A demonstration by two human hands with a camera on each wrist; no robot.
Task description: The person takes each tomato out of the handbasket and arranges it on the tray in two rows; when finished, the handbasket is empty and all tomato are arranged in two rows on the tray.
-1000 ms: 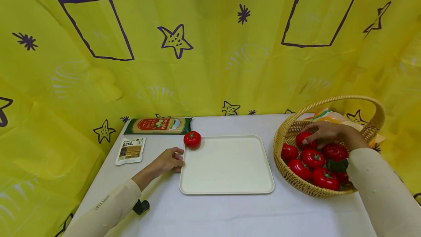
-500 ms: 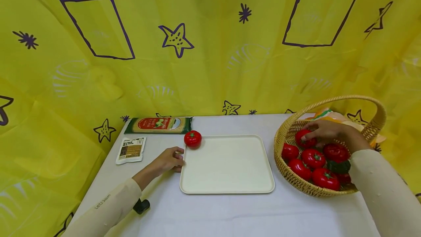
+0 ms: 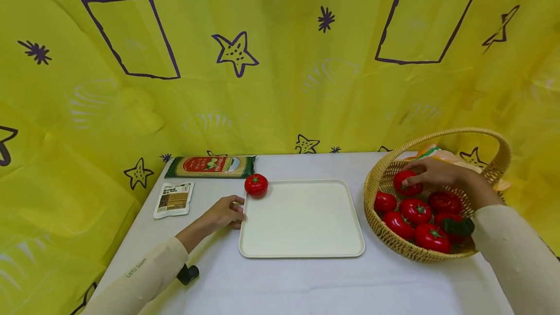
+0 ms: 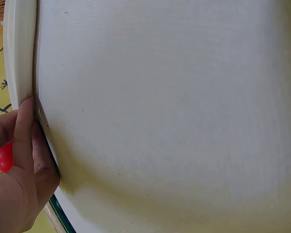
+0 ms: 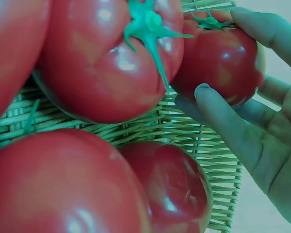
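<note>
A cream tray lies on the white table, with one red tomato at its back left corner. My left hand pinches the tray's left rim, the fingers lying along the edge in the left wrist view. On the right, my right hand reaches into a wicker basket and grips a tomato near the back left wall. Thumb and fingers stand round its sides, green stem up. Several more tomatoes sit close below in the basket, some partly covered by the wrist camera.
Behind the tray's left corner lies a long green and beige packet, with a small white pouch in front of it. The basket's tall handle arches above the right hand. Colourful packaging lies behind the basket.
My right forearm has shifted slightly to the right, with the fingers staying at the same tomato in the basket. The left hand and tray have stayed put.
</note>
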